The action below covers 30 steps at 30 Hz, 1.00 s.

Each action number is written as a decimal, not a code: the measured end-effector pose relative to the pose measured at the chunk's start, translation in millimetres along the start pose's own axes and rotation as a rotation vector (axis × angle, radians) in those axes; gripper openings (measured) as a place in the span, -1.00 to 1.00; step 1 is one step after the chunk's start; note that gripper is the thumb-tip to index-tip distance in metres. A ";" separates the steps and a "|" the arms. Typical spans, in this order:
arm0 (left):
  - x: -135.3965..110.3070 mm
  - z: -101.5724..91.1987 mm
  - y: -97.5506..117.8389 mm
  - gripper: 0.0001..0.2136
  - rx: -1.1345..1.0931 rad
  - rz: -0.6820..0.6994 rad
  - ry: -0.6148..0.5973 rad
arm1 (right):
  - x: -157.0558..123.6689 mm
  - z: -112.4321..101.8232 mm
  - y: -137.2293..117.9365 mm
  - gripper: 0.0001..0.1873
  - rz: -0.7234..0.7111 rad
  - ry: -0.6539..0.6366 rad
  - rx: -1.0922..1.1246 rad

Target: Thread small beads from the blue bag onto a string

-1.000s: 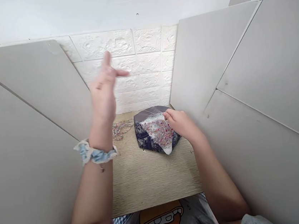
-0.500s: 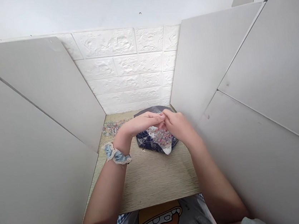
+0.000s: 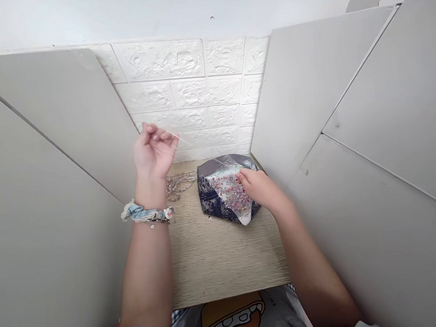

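My left hand is raised on the left with its fingers curled in a pinch, slightly blurred. A thin pale thread runs from its fingertips down to the right and fades from sight against the wall. My right hand is over the pouch, thumb and fingertips pressed together just above the beads; whatever they grip is too small to make out. Small pink, red and clear beads lie heaped on the silvery lining of the dark blue patterned pouch. A fine line arches above the pouch.
Several strung bead strands lie on the wooden tabletop, left of the pouch. A tiny metallic piece is near the pouch's front. Grey panels flank both sides; a white brick-patterned wall closes the back.
My left hand has moved away from my right hand, up and to the left, drawing the thread out. My right hand stays over the beads. The view has shifted slightly.
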<state>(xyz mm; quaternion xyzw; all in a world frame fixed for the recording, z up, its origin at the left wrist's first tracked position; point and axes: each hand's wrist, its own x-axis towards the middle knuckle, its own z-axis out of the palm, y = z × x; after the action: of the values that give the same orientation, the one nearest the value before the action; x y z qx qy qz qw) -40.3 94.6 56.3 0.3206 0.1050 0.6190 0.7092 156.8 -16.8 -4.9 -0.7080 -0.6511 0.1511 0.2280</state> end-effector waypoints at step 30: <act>-31.1 31.1 -72.1 -0.65 1.547 -0.464 -0.800 | 2.7 3.0 6.5 -0.70 -0.044 0.159 0.057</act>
<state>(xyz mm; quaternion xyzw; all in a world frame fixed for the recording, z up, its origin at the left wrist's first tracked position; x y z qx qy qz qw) 28.5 53.1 30.4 0.8706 0.2995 0.0587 0.3860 161.1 -14.0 -10.6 -0.6964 -0.6418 0.1078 0.3026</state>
